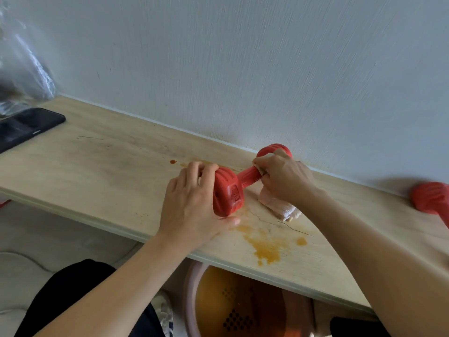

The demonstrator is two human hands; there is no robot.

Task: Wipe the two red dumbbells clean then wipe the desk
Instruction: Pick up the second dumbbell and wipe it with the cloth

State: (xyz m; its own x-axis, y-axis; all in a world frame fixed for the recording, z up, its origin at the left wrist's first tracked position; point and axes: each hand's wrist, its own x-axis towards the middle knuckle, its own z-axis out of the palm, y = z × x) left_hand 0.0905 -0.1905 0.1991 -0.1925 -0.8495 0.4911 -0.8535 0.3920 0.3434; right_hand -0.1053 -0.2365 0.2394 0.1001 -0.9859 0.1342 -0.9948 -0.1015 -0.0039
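Desk (pixel 97 154): L hand (pixel 192 200) grips dumbbell (pixel 228 190); R (pixel 284 178) clutches cloth (pixel 279 203), partly hidden.

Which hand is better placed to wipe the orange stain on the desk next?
Right. The right hand already grips the white cloth, just beyond the orange stain; the left hand steadies the red plastic dumbbell.

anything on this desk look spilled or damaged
Yes. An orange-brown spill has splashed over the desk near its front edge, with smaller drops by the wall. A thin dark crack runs through the desk surface just behind the spill, beside the cloth.
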